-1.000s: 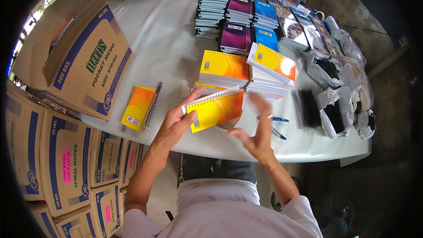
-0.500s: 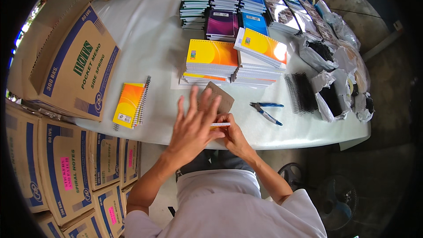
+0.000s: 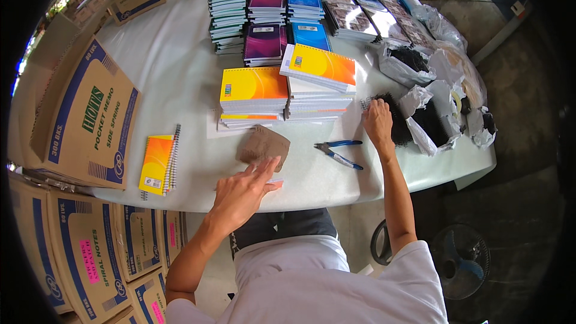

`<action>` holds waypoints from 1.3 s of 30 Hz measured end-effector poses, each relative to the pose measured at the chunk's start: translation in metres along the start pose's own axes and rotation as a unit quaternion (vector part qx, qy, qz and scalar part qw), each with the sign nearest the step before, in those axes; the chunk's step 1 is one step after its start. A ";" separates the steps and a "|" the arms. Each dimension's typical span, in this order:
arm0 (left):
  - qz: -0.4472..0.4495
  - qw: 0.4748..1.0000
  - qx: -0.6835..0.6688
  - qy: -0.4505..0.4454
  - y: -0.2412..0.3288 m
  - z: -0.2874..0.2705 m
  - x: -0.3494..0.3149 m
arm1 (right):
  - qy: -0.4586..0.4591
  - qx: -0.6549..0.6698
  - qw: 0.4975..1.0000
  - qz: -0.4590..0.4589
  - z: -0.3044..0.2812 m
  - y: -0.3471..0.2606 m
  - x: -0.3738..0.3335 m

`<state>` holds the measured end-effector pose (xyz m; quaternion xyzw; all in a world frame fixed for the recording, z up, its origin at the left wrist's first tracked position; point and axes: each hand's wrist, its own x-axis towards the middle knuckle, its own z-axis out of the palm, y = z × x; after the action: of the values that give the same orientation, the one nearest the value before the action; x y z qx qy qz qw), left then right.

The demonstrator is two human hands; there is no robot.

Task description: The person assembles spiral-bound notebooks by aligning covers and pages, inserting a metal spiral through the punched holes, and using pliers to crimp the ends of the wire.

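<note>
My left hand [image 3: 243,191] is stretched out over the table's front edge, fingers extended and resting on a small notepad [image 3: 275,185], whose orange and white end pokes out beside the thumb. Its fingertips meet the near edge of a brown, block-like piece [image 3: 264,145]. Farther right, my right hand [image 3: 378,121] reaches to the black spiral binding coils [image 3: 398,121], its fingers closed on the left edge of the pile; how many coils they grip is hidden. Blue-handled pliers [image 3: 339,149] lie between both hands, touched by neither.
Stacked yellow-orange notebook pages [image 3: 253,87] stand beyond the brown piece. Finished spiral notebooks [image 3: 157,165] lie at left beside a large carton [image 3: 90,114]. Purple notebooks [image 3: 264,42] and blue ones [image 3: 311,37] sit farther back. White-wrapped coil bundles [image 3: 429,117] are at right.
My right hand has let go of the small notepad and moved right to the black coils. My left hand has lowered onto the notepad at the table edge. The whole view has shifted.
</note>
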<state>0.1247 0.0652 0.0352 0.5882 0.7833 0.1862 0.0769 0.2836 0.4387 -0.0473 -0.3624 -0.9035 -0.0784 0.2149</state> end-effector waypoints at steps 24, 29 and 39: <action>0.041 0.994 0.046 0.086 -0.003 0.012 -0.002 | -0.155 0.536 0.825 -0.090 -0.121 -0.150 -0.088; 0.038 0.995 0.041 0.082 -0.002 0.011 -0.003 | -0.213 0.593 0.770 -0.102 -0.113 -0.151 -0.085; 0.022 0.996 0.028 0.084 0.000 0.012 -0.005 | -0.250 0.444 0.842 -0.179 -0.142 -0.156 -0.073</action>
<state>0.1298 0.0630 0.0235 0.5899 0.7785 0.2142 -0.0097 0.2701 0.2382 0.0497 -0.0681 -0.9139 0.3871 0.1013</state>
